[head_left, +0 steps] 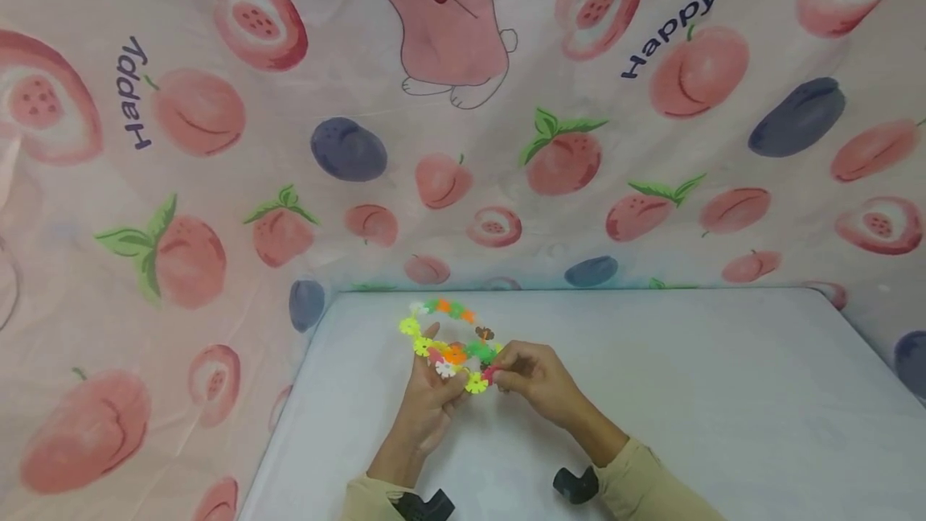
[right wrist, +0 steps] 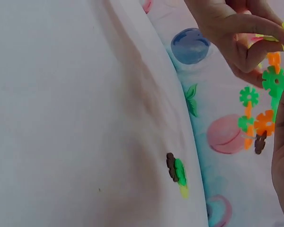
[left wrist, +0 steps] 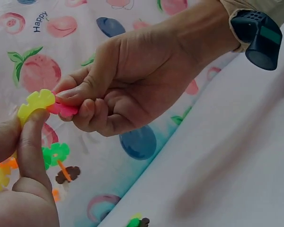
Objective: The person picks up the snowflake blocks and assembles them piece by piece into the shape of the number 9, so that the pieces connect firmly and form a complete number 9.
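A chain of colourful snowflake-shaped plastic discs [head_left: 454,354] curves above the white table, held between both hands. My left hand [head_left: 427,404] supports it from the left and pinches a yellow disc [left wrist: 36,104] between thumb and finger. From the right, my right hand [head_left: 538,380] pinches a pink disc [left wrist: 64,109] that meets the yellow one. Green discs [right wrist: 275,81], orange discs [right wrist: 264,123] and a brown disc [right wrist: 260,143] hang further along the chain. At the right wrist view's edge, my right hand is cut off.
The white table [head_left: 687,392] spreads around the hands. Behind it hangs a fruit-printed cloth [head_left: 492,143]. A small brown, green and yellow group of discs [right wrist: 179,172] shows against the table; whether it joins the chain I cannot tell. Both wrists carry black devices [head_left: 575,486].
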`<state>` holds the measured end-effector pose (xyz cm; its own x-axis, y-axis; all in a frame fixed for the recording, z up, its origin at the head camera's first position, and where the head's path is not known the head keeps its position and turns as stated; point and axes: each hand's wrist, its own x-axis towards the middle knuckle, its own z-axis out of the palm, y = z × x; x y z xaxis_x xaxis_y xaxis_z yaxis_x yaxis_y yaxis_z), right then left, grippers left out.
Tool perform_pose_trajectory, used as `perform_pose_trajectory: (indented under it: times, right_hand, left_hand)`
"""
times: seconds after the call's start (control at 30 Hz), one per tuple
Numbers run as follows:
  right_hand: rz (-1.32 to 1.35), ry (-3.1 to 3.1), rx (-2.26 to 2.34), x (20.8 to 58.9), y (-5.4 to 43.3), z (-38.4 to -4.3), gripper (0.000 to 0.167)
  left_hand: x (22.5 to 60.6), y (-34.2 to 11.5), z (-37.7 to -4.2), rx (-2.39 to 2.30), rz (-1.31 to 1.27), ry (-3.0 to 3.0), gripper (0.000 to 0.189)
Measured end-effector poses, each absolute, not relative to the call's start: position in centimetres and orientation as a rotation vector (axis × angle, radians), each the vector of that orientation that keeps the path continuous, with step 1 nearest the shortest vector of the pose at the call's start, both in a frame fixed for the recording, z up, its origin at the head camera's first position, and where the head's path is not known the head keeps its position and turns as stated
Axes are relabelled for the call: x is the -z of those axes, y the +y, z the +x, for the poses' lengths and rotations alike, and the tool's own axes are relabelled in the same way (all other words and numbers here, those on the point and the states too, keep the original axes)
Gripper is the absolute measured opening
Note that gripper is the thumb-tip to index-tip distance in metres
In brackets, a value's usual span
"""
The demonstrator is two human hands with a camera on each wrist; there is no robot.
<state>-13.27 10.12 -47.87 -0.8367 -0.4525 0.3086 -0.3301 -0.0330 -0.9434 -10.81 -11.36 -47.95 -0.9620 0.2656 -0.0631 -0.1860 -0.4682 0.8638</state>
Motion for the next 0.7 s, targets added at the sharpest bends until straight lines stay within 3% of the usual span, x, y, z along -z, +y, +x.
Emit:
perform_pose_trajectory:
  times: [0.3, 0.7]
  right_hand:
    - [-0.606, 2.024, 2.013, 47.5, 9.9, -13.4, 0.016]
    - [-0.635, 2.039, 2.024, 47.5, 10.9, -14.3, 0.014]
  left_hand:
    - [47.4, -11.6, -11.3, -2.520, 0.071, 1.490, 0.086]
    - [46.6, -12.7, -11.6, -2.527, 0.124, 1.457, 0.087]
